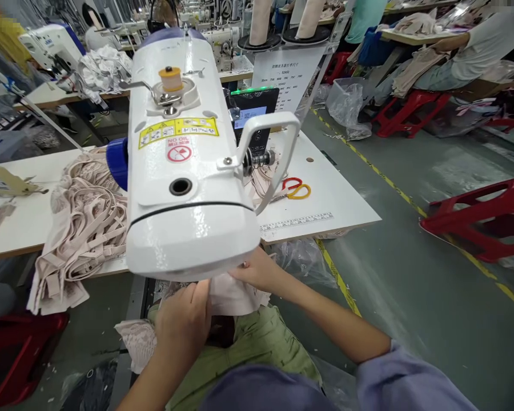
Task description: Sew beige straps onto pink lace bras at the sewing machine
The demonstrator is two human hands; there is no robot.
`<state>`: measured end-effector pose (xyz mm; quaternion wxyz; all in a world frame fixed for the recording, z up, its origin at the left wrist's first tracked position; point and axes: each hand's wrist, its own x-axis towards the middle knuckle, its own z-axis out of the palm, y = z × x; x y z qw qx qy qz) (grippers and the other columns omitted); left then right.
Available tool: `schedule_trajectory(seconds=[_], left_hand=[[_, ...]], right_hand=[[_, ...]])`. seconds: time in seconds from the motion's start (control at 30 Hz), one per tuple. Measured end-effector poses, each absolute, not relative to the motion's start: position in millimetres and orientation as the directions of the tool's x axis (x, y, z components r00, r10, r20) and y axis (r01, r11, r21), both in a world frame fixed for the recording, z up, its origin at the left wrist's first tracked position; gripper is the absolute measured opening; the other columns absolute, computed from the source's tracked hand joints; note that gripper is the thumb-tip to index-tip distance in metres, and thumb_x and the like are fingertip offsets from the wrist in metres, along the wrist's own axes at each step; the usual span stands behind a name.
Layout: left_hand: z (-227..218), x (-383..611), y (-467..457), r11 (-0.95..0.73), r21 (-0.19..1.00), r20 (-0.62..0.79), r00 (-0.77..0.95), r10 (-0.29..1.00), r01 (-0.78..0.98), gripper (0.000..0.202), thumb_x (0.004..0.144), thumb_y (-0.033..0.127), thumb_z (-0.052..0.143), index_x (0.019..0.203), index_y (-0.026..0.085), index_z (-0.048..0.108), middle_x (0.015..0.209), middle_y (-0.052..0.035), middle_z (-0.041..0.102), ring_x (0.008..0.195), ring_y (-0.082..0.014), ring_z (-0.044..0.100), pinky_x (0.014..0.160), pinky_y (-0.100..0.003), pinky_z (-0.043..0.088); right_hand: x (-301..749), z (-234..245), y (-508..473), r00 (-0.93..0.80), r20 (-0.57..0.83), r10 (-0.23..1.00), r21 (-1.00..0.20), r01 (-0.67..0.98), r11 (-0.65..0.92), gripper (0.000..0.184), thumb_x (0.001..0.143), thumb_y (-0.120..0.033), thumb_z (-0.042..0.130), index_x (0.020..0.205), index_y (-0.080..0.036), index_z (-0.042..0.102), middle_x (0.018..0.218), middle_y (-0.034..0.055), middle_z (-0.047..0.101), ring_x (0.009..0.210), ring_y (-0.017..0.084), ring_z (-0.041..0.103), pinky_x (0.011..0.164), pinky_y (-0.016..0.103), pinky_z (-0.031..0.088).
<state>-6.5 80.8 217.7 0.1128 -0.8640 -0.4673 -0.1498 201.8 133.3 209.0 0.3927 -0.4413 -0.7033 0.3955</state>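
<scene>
A white sewing machine (188,188) fills the middle of my view, and its head hides the needle area. Below its front edge, a pale pink bra (229,297) hangs over my lap, with a lace part (139,341) drooping on the left. My left hand (186,314) is closed on the left side of this garment, thumb on top. On the right, my right hand (255,269) pinches the fabric near the machine, its fingertips partly covered by the machine head.
A heap of pale pink bras (83,217) lies left on the table. Red-and-yellow-handled scissors (297,188) rest right of the machine, near a printed ruler (297,222). Thread cones (261,23) stand behind. A red stool (484,217) is on the floor at right. Other people sit further back.
</scene>
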Motion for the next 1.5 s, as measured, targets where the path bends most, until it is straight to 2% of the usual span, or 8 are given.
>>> schedule_trajectory(seconds=[0.27,0.47,0.67,0.9,1.0,1.13,1.3,1.5], left_hand=[[208.9,-18.1,72.4,-0.158,0.641,0.095,0.126,0.987,0.751,0.027,0.097,0.040,0.046,0.111,0.019,0.055,0.091,-0.0051,0.070,0.077,-0.0190,0.067,0.056,-0.025,0.046],[218.0,-26.6,73.2,0.041,0.891,-0.286,0.488,0.825,0.453,0.034,0.091,0.049,0.054,0.105,0.021,0.067,0.099,-0.0055,0.069,0.095,-0.0228,0.062,0.081,-0.031,0.047],[232.9,-52.0,43.8,0.290,0.932,-0.353,0.363,0.862,0.219,0.037,0.090,0.050,0.056,0.078,0.016,0.063,0.069,0.0004,0.056,0.064,-0.0122,0.048,0.058,-0.023,0.036],[244.0,-98.3,27.4,0.113,0.799,-0.273,0.188,0.944,0.591,0.029,0.087,0.042,0.059,0.071,0.018,0.063,0.059,0.0032,0.050,0.055,-0.0116,0.043,0.052,-0.024,0.029],[212.3,-99.8,30.1,0.148,0.771,-0.163,-0.033,0.986,0.620,0.016,0.082,0.035,0.064,0.086,0.019,0.065,0.083,-0.0040,0.063,0.079,-0.0191,0.055,0.067,-0.028,0.040],[160.9,-80.0,33.0,0.248,0.861,-0.237,-0.082,0.968,0.444,0.028,0.087,0.042,0.054,0.079,0.016,0.061,0.078,-0.0067,0.063,0.076,-0.0197,0.057,0.069,-0.030,0.045],[131.7,-48.9,32.5,0.317,0.937,-0.323,0.015,0.946,0.147,0.039,0.086,0.052,0.054,0.091,0.015,0.063,0.077,-0.0036,0.065,0.070,-0.0162,0.059,0.066,-0.028,0.049],[157.5,-39.8,26.9,0.351,0.936,-0.352,0.037,0.935,0.029,0.035,0.086,0.050,0.062,0.094,0.016,0.066,0.076,-0.0006,0.063,0.067,-0.0134,0.054,0.062,-0.024,0.044]], right_hand=[[210.3,191.1,117.6,-0.185,0.157,0.970,-0.910,0.355,0.215,0.029,0.087,-0.036,0.061,0.111,-0.019,0.061,0.096,0.0032,0.062,0.067,0.012,0.049,0.061,0.025,0.041],[199.4,191.3,53.2,-0.347,-0.060,0.936,-0.955,0.294,0.048,0.032,0.095,-0.045,0.051,0.081,-0.018,0.060,0.066,-0.0031,0.051,0.059,0.010,0.044,0.054,0.023,0.031],[144.7,191.0,12.5,-0.455,-0.072,0.888,-0.997,-0.004,-0.082,0.030,0.089,-0.050,0.059,0.089,-0.021,0.063,0.075,0.0010,0.058,0.066,0.015,0.052,0.060,0.025,0.042],[69.5,149.0,46.2,-0.439,-0.372,0.818,-0.716,-0.426,-0.554,0.034,0.074,-0.050,0.075,0.094,-0.024,0.066,0.072,0.0007,0.062,0.061,0.017,0.059,0.060,0.030,0.054],[67.8,129.8,46.6,-0.230,-0.365,0.902,-0.818,-0.383,-0.429,0.031,0.071,-0.043,0.080,0.090,-0.023,0.064,0.075,-0.0006,0.062,0.064,0.015,0.058,0.061,0.027,0.052],[78.2,107.6,34.7,-0.111,-0.031,0.993,-0.999,-0.029,-0.034,0.016,0.084,-0.035,0.068,0.090,-0.021,0.064,0.089,0.0035,0.064,0.084,0.019,0.061,0.078,0.033,0.051],[98.8,93.2,24.4,-0.285,0.223,0.932,-0.892,0.325,0.313,0.010,0.085,-0.026,0.062,0.091,-0.021,0.068,0.097,0.0069,0.062,0.093,0.023,0.060,0.081,0.038,0.050],[131.1,119.6,21.4,-0.260,0.275,0.925,-0.880,0.320,0.351,0.017,0.091,-0.031,0.059,0.103,-0.021,0.064,0.075,0.0012,0.060,0.063,0.014,0.055,0.059,0.028,0.047]])
